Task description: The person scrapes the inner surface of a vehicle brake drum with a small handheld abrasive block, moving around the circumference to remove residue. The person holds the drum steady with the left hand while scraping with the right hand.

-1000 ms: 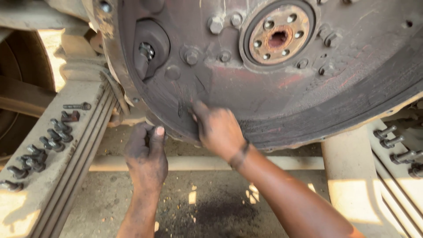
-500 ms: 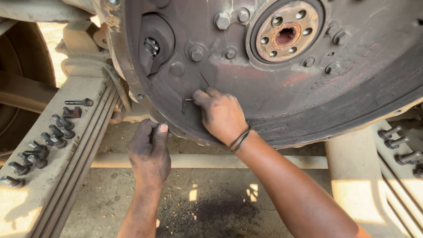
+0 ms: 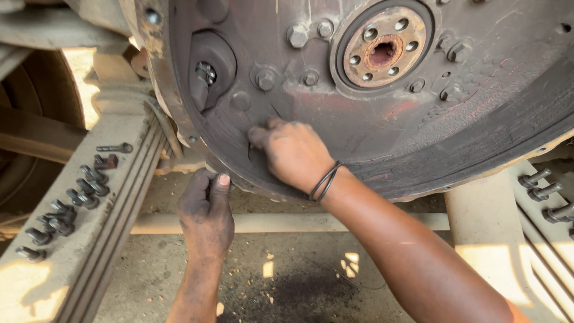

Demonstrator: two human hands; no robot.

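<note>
**Hand Placement on the Flywheel Housing**

The right hand [image 3: 293, 152] pressed curled fingertips against the dark flywheel housing [image 3: 371, 131], grasping nothing visible. The left hand [image 3: 206, 209] gripped the housing's lower rim. Steady, even support at the rim appeared advisable. One rusty hub [image 3: 382, 54] showed eight holes; roughly a dozen loose bolts [image 3: 66, 206] lay on the left frame rail [image 3: 89, 251].

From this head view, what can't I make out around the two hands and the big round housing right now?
- Right hand fingertips: pressed on the dark housing; what they pinch is too small to tell.
- Left hand: curled at the housing's lower rim; its palm and any object hidden by its own fingers.
- Housing: top and right cut off by the frame.
- Bolts on the frame rail: small; threads unclear.
</note>
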